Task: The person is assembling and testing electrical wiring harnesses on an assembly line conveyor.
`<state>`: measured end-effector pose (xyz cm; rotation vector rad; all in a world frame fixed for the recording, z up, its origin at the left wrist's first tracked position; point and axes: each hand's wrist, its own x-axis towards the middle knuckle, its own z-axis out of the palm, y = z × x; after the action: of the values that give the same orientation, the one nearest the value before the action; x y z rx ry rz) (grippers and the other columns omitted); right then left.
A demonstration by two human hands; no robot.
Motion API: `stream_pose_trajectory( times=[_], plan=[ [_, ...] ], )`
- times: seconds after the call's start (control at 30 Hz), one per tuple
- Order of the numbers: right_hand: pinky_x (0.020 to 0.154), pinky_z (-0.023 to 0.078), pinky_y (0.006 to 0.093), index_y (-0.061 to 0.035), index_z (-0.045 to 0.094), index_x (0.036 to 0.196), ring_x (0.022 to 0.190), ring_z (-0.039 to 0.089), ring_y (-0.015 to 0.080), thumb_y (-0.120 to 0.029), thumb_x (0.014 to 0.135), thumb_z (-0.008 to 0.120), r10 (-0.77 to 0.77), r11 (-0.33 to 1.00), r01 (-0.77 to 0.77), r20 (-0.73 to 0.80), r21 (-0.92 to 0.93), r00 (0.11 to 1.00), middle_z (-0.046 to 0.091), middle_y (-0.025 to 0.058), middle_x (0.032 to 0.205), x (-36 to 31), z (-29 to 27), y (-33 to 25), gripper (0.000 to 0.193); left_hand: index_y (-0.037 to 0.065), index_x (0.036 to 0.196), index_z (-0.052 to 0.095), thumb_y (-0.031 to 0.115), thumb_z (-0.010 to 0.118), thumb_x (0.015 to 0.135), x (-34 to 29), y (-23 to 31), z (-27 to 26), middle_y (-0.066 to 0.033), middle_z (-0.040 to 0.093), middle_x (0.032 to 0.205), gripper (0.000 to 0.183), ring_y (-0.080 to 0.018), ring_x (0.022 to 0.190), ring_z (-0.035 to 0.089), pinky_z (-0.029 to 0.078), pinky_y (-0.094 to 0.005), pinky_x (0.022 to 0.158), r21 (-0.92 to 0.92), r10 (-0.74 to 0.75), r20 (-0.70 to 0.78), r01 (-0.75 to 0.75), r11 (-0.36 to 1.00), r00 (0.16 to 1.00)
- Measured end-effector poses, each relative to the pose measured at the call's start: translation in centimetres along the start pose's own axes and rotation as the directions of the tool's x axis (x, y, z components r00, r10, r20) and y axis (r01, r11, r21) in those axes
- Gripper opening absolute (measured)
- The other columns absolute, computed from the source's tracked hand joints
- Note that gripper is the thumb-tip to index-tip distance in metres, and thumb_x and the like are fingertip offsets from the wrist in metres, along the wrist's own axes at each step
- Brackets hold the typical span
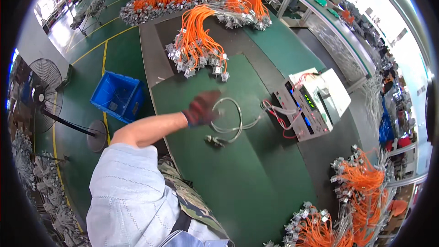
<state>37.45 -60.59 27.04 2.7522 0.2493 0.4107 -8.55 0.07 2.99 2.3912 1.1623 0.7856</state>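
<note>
On the green mat [238,178], the gloved left hand [202,108] touches a looped grey cable [232,118]; its grip is blurred.

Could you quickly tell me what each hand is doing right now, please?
Left hand: gloved, blurred, at the grey cable loop; grip cannot be told.
Right hand: not in view.

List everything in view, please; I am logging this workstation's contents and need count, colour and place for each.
Grey cable loop: one, grey, mat centre, by the hand.
Test instrument: one, white-grey box, right of the mat.
Red leads: a few, at the instrument's front.
Orange cable bundles: several heaps, far end and lower right of the bench.
Green mat: one, bench top.
Blue crate: one, floor at left.
Floor fan: one, black, far left.
Left hand: one, dark glove, blurred, over the mat beside the loop.
Right hand: not in view.
</note>
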Motion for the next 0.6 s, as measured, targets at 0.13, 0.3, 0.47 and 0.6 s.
stream_pose_trajectory(
  times=[0.13, 0.3, 0.47, 0.6],
  plan=[
    [0.104, 0.049, 0.0512, -0.0108, 0.073, 0.132, 0.124, 0.063, 0.0399, -0.039, 0.096, 0.066, -0.159, 0.978, 0.182, -0.199, 0.102, 0.967, 0.065, 0.015, 0.144, -2.6, -8.1, -9.0, 0.046, 0.001, 0.156, 0.039, 0.047, 0.084, 0.088, 11.2, -8.5, -10.3, -0.0301, 0.056, 0.147, 0.094, -0.0476, 0.137, 0.055, 0.045, -0.0526, 0.114, 0.174, -0.031, -0.443, 0.119, 0.978, 0.896],
    [0.11, 0.05, 0.0418, -0.0024, 0.055, 0.153, 0.13, 0.064, 0.0335, -0.023, 0.093, 0.07, -0.622, 0.243, 0.301, -0.09, 0.922, 0.778, 0.061, 0.022, 0.15, -3.5, -6.4, -28.5, 0.065, 0.0, 0.147, 0.05, 0.054, 0.073, 0.097, 25.3, -20.5, -21.0, -0.0248, 0.069, 0.13, 0.078, -0.0391, 0.119, 0.069, 0.054, -0.0505, 0.104, -0.018, -0.368, -0.401, 0.394, 0.919, 0.839],
    [0.095, 0.06, 0.0407, 0.0019, 0.05, 0.156, 0.109, 0.071, 0.0249, -0.03, 0.101, 0.071, -0.856, -0.163, -0.291, 0.011, 0.943, 0.516, 0.068, 0.0142, 0.127, -12.8, -12.1, -57.6, 0.067, -0.001, 0.14, 0.061, 0.05, 0.066, 0.103, 31.6, -26.5, -20.9, -0.0191, 0.075, 0.121, 0.063, -0.0279, 0.111, 0.073, 0.058, -0.0424, 0.099, -0.51, -0.427, 0.368, 0.563, 0.65, 0.826],
    [0.097, 0.059, 0.0409, -0.0002, 0.055, 0.147, 0.118, 0.069, 0.0248, -0.029, 0.104, 0.07, -0.953, -0.218, -0.463, -0.084, 0.859, 0.292, 0.066, 0.0164, 0.136, -15.5, -17.6, -76.4, 0.054, -0.001, 0.138, 0.065, 0.048, 0.063, 0.106, 30.0, -26.7, -19.4, -0.017, 0.076, 0.121, 0.059, -0.0207, 0.112, 0.073, 0.058, -0.0363, 0.099, -0.772, -0.133, 0.535, 0.547, 0.324, 0.834]
  ],
)
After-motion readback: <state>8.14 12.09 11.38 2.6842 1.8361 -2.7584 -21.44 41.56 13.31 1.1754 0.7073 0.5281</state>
